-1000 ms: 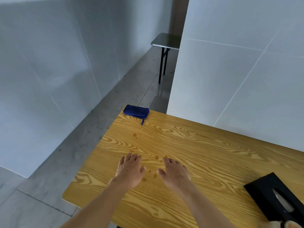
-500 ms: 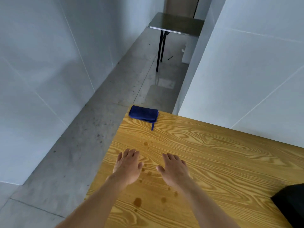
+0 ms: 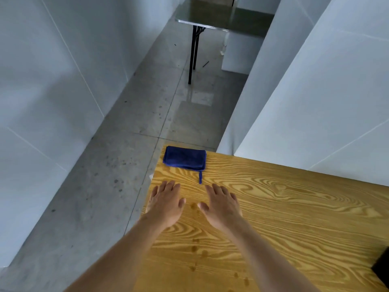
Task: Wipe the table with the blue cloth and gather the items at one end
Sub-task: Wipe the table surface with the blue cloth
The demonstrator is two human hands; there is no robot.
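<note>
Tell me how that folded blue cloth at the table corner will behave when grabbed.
The blue cloth looks like soft folded terry, so it will probably sag and unfold if pinched by one layer. Likely light. Its loop dangles loose and could snag. It lies right at the table edge, so pushing may drop it.

Grey concrete floor (image 3: 130, 157), white panel walls (image 3: 52, 85), dark folding table (image 3: 223, 15) beyond.

Soft even daylight, wide-angle edge bending

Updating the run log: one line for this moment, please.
stage: reaching | left hand: open | right hand: open | blue cloth: folded, table corner, untouched
</note>
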